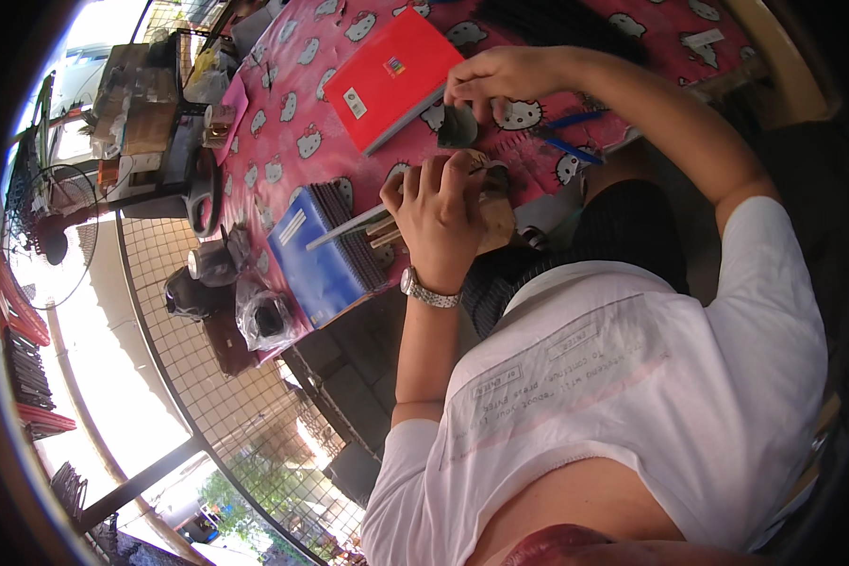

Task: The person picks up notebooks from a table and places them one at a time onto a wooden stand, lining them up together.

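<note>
My left hand [436, 208], with a metal-band watch [430, 289] at the wrist, has its fingers curled over a tan holder [496, 223] at the table's near edge. Several brown sticks [383, 231] and a long grey strip [349, 227] stick out on its left side; what they are I cannot make out. My right hand [505, 77] is bent down beside the red book, its fingertips closed at the top of a small dark grey-green piece [457, 126]. The red book [391, 75] lies flat, left of my right hand. A blue spiral notebook [316, 253] lies left of my left hand.
A pink cartoon-print cloth [309, 141] covers the table. Blue pens [574, 149] lie right of my hands, a black item [561, 24] at the far side. Plastic-wrapped items [266, 316] crowd the left corner. A fan [55, 236] stands farther left, by wire mesh.
</note>
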`<act>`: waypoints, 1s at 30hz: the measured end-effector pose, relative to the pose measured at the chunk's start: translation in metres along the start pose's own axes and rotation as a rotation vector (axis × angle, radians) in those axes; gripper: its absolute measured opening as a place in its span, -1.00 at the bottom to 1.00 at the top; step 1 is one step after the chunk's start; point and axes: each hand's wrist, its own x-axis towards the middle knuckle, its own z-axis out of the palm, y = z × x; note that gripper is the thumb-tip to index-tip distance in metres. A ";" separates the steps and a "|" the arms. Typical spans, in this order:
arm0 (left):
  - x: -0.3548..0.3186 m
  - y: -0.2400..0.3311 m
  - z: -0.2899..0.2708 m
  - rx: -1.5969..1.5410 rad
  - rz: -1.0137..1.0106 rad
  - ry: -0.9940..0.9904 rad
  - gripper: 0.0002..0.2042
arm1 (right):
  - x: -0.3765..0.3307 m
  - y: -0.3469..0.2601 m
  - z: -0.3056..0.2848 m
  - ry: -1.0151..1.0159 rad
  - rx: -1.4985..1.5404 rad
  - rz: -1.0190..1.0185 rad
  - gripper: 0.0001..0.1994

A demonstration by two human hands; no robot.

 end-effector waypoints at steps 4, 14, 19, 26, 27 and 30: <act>-0.005 -0.010 0.003 -0.004 0.031 0.033 -0.74 | 0.054 0.090 0.010 0.102 -1.175 -0.636 -0.71; -0.021 -0.006 -0.007 -0.029 0.033 0.032 -0.71 | 0.010 0.044 0.025 0.074 -0.294 -0.379 -0.61; -0.032 -0.020 0.003 0.089 -0.116 0.142 -0.69 | -0.049 0.001 0.017 -0.232 0.101 -0.254 -0.66; -0.022 -0.020 -0.002 0.045 -0.059 0.136 -0.70 | -0.046 -0.012 0.022 -0.095 0.084 -0.384 -0.77; -0.021 -0.019 -0.003 0.048 -0.064 0.138 -0.70 | -0.045 -0.014 0.022 -0.014 0.015 -0.355 -0.79; -0.019 -0.019 -0.006 0.043 -0.082 0.139 -0.69 | -0.038 -0.015 0.019 -0.135 0.021 -0.378 -0.79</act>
